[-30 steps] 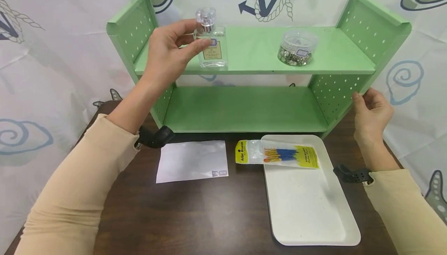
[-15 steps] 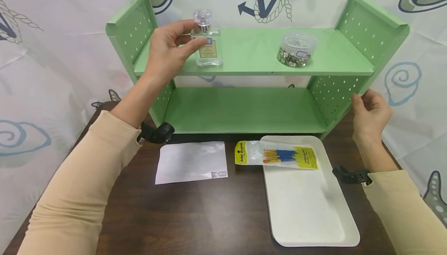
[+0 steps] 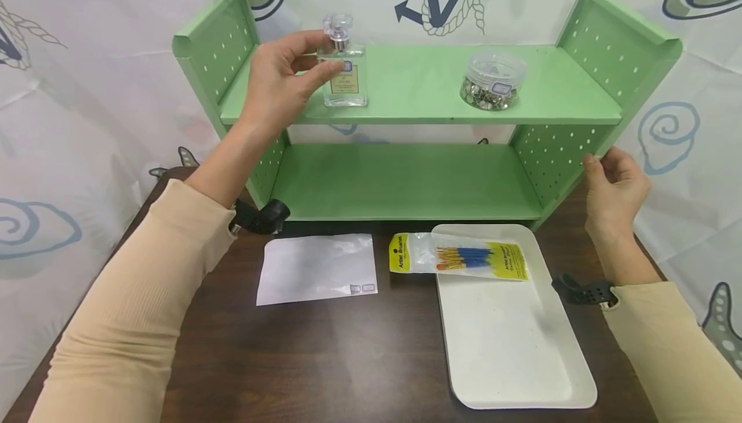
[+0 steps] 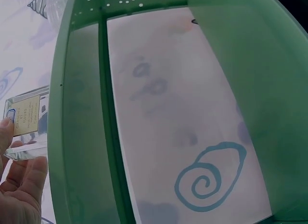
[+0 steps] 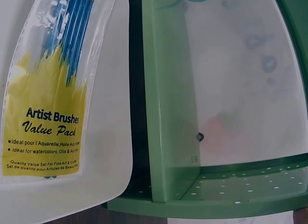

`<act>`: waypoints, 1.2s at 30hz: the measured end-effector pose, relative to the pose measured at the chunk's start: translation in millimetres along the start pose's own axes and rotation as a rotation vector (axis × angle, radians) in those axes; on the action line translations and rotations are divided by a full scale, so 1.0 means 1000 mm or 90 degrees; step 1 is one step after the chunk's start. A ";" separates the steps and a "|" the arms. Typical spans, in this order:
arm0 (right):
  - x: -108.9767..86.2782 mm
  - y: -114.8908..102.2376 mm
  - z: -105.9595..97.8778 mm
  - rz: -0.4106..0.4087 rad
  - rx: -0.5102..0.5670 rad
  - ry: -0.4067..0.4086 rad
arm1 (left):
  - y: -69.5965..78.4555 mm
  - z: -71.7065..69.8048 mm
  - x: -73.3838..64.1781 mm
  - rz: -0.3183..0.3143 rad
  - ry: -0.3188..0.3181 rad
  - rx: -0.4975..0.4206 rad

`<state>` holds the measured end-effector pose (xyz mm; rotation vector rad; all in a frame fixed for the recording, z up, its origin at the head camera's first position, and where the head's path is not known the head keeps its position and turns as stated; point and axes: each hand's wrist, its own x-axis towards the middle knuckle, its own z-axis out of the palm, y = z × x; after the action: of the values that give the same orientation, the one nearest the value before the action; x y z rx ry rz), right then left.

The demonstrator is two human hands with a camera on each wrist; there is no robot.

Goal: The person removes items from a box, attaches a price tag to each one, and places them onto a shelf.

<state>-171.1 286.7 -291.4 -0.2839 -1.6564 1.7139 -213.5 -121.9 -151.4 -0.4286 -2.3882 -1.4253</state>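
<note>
A clear glass perfume bottle point(image 3: 350, 88) with a faceted cap stands upright on the upper board of a green two-tier shelf point(image 3: 417, 91), left of its middle. My left hand point(image 3: 278, 85) pinches the bottle from the left side, thumb in front and fingers behind. In the left wrist view, the bottle point(image 4: 30, 113) and part of the hand point(image 4: 24, 195) show beyond the board's edge. My right hand point(image 3: 619, 191) grips the front edge of the shelf's right side panel with thumb and curled fingers. Only a sliver of it appears in the right wrist view's lower corner.
A lidded clear jar point(image 3: 493, 82) of small metal pieces stands right on the upper board. On the dark table point(image 3: 301, 358) lie a white paper point(image 3: 315, 268) and a white tray point(image 3: 518, 346). A pack of artist brushes point(image 3: 464, 261) overlaps the tray's far left side.
Over the last second my left hand has shifted the perfume bottle slightly left and back along the upper board. The right hand keeps its hold on the side panel.
</note>
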 end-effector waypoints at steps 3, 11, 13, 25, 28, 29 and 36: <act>0.000 0.000 0.000 -0.005 0.004 -0.002 | 0.000 0.000 0.001 0.001 -0.001 0.006; -0.001 -0.001 0.001 -0.014 0.014 -0.004 | 0.000 0.001 0.002 0.013 0.002 0.018; -0.001 0.000 0.001 -0.013 0.015 -0.003 | 0.000 0.001 0.002 0.012 0.002 0.014; 0.000 0.001 0.000 -0.003 0.022 -0.001 | -0.005 0.005 0.001 0.035 0.027 -0.053; 0.001 0.001 0.000 -0.002 0.022 -0.001 | -0.006 0.005 0.001 0.040 0.034 -0.063; 0.001 0.001 0.000 -0.002 0.022 0.000 | -0.006 0.006 0.001 0.042 0.035 -0.062; 0.001 0.002 -0.001 0.000 0.030 -0.001 | -0.008 0.008 0.000 0.048 0.040 -0.076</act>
<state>-172.2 288.4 -293.1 -0.2594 -1.6144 1.7515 -217.9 -118.8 -161.3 -0.4909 -2.2216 -1.5286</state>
